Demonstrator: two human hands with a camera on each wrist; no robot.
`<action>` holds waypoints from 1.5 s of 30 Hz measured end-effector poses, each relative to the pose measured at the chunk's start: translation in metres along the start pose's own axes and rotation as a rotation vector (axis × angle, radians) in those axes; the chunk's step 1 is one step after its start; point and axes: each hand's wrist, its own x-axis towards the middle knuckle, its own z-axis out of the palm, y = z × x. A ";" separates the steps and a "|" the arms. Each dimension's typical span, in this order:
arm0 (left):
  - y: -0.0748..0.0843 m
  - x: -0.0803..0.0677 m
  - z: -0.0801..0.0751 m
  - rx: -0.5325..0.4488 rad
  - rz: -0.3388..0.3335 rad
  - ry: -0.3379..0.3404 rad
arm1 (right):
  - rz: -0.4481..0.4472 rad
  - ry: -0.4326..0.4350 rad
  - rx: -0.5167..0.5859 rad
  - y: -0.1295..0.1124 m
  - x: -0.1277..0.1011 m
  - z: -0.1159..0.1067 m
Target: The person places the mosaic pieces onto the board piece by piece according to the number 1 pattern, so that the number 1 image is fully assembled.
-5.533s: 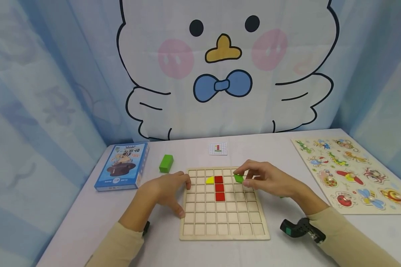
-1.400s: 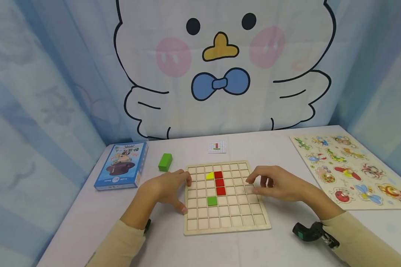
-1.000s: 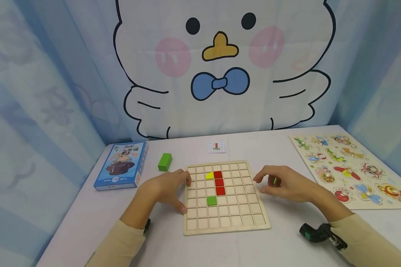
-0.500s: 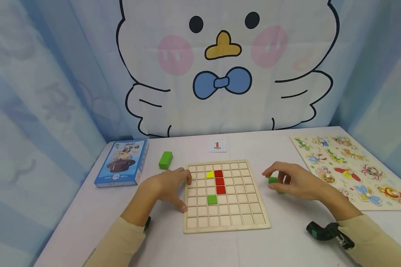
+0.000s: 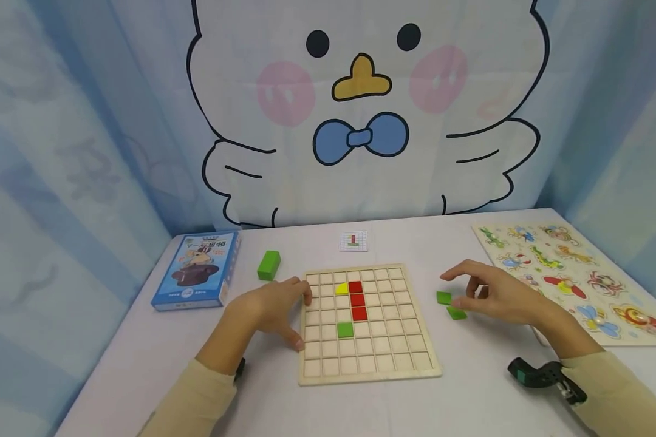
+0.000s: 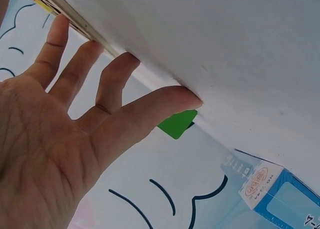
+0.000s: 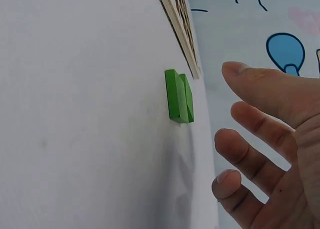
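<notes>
A wooden grid board [image 5: 385, 346] lies on the table. On it are a yellow piece [image 5: 341, 289], a column of red tiles [image 5: 358, 300] and a green tile [image 5: 345, 330], one row lower and a column to the left. The left hand [image 5: 270, 309] rests along the board's left edge, thumb and fingers spread. Right of the board, two loose green pieces, one farther back [image 5: 443, 298] and one nearer [image 5: 457, 314], lie close together. Just over them hovers the right hand [image 5: 497, 294], fingers loosely bent; the right wrist view shows nothing between thumb and fingers.
A green block [image 5: 269, 265] stands behind the left hand, beside a blue box [image 5: 197, 270]. Behind the board lies a small pattern card [image 5: 353, 241]. An insect picture puzzle [image 5: 565, 279] lies at the right, partly under the right forearm.
Earlier the right hand pinched a green tile over the board's far right; a green tile now sits below the red column. That hand moved right, uncovering two green pieces. The left hand stayed.
</notes>
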 end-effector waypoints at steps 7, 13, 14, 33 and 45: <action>-0.003 -0.007 -0.004 0.021 -0.014 0.008 | 0.018 -0.007 -0.004 0.004 0.002 -0.002; -0.002 -0.004 -0.004 0.013 0.005 0.012 | 0.094 -0.033 0.009 0.005 -0.001 0.001; -0.002 -0.003 -0.004 0.013 0.003 0.012 | 0.104 -0.038 0.008 0.005 -0.002 0.001; 0.000 0.001 0.002 -0.005 -0.012 0.000 | 0.096 -0.083 -0.013 0.009 -0.005 0.002; -0.001 0.000 0.002 -0.007 0.002 0.010 | 0.107 -0.124 0.006 0.007 -0.003 0.003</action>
